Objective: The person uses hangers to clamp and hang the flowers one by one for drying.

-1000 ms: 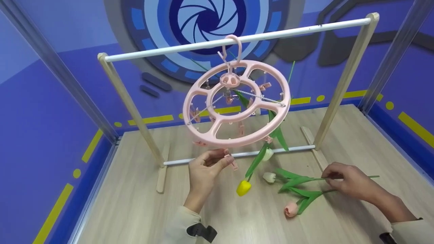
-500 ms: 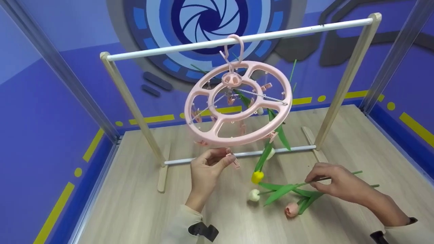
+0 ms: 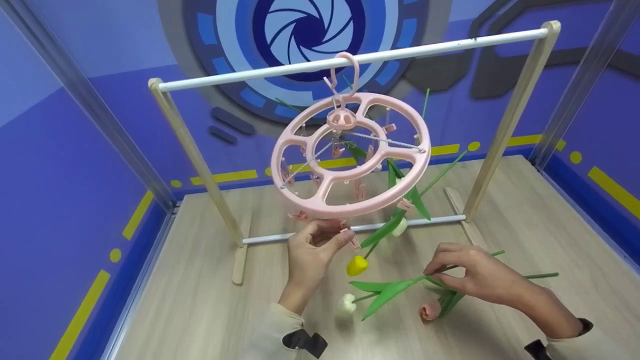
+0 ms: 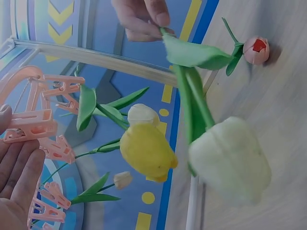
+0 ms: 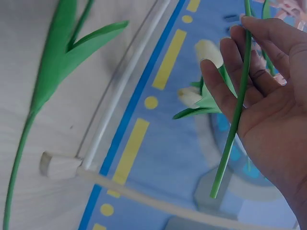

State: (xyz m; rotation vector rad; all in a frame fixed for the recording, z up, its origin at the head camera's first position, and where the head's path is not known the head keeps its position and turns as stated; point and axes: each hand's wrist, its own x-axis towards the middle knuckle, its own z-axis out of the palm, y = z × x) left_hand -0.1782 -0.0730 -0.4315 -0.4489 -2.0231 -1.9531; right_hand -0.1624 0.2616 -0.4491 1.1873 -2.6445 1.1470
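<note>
My left hand [image 3: 312,260] pinches a pink clothespin [image 3: 355,242] below the near rim of the round pink clip hanger [image 3: 345,209]. In the left wrist view that clothespin [image 4: 31,125] sits between thumb and fingers. My right hand [image 3: 472,274] pinches the green stem [image 5: 238,112] of a white tulip [image 3: 348,303], whose bloom points left, below the left hand. A yellow tulip [image 3: 357,265] hangs head-down from the hanger, close to the left fingers. Behind it hangs a white tulip [image 3: 399,227]. Under the right hand, a pink tulip [image 3: 430,310] lies on the table, its stem partly covered.
The hanger hooks over the white top bar [image 3: 430,49] of a rack with wooden posts [image 3: 510,122]. A lower white bar [image 3: 270,238] runs behind the hands. Several other pink clips dangle from the ring. Blue patterned walls [image 3: 125,125] enclose the wooden table [image 3: 200,310].
My right hand has moved left with the white tulip, bringing its bloom from beside the pink tulip to below my left hand. The left hand keeps its clothespin, shifting slightly right. The yellow tulip sways.
</note>
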